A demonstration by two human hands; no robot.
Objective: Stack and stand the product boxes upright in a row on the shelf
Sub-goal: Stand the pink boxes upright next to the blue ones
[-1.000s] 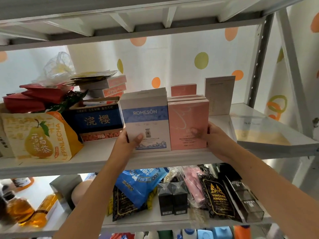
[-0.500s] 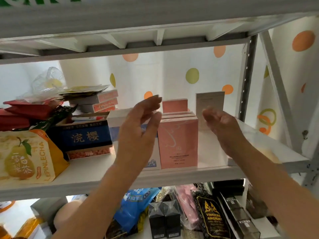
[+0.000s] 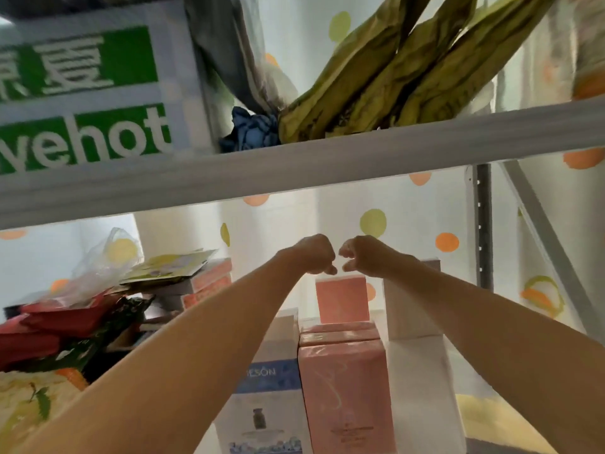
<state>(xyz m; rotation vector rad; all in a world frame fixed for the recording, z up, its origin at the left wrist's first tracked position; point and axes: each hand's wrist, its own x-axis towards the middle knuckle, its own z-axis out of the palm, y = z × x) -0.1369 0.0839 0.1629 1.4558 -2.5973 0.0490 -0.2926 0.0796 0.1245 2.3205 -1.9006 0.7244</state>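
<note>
**Here, both fists empty above the upright row**

Nearest me, the blue-and-white box (image 3: pixel 271 407) and the front pink box (image 3: pixel 347 398) stand upright on the shelf (image 3: pixel 422 394). Their long axes run vertically and their printed faces are turned toward me. They touch side by side, blue-and-white on the left and pink on the right. My left forearm crosses the left part of the blue-and-white one.

Behind the front pink box I can see the top edges of two more pink boxes (image 3: pixel 340 335), set in a file going back. Farther back a fourth pink box (image 3: pixel 342 299) stands alone, also upright. To its right is one tall white box (image 3: pixel 409 306), upright too, with my right forearm cutting across it. So I count one blue-and-white, four pink and one white.

To the left, a pear-printed bag (image 3: pixel 23 407) and some red packets (image 3: pixel 59 326) lie in a heap.

My left hand (image 3: pixel 312 255) and right hand (image 3: pixel 365 255) are raised above the far pink box, apart from every box. The fingers (image 3: pixel 329 269) of each are curled into a loose fist and hold nothing. The two fists sit knuckle to knuckle, just short of touching.

Beyond them hangs the dotted backdrop (image 3: pixel 409 217). Overhead, the upper shelf rail (image 3: pixel 294 178) carries one green-and-white carton (image 3: pixel 91 93) and three olive packets (image 3: pixel 393 80) leaning together.
</note>
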